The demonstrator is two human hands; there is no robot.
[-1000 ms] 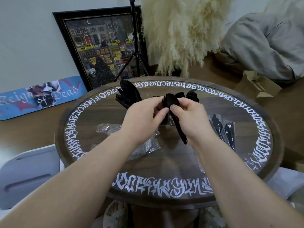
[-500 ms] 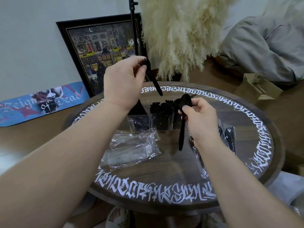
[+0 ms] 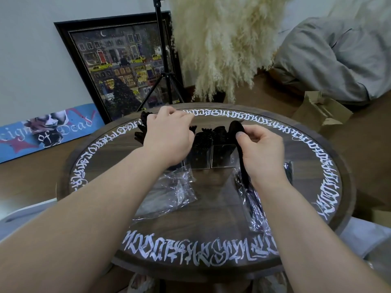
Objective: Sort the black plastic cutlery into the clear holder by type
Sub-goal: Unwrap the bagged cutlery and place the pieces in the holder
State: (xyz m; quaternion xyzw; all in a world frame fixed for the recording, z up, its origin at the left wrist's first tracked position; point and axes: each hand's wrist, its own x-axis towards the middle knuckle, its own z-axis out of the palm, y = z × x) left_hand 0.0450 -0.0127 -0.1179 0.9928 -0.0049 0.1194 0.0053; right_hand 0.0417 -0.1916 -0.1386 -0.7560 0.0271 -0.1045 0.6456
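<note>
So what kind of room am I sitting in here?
Probably a living room or bedroom at home: a framed painting leans on the wall, pampas grass stands behind the round table, bedding lies nearby.

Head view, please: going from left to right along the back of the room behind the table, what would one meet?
Skateboard deck → framed painting → tripod → pampas grass → grey bedding; the cardboard box sits in front of the bedding.
</note>
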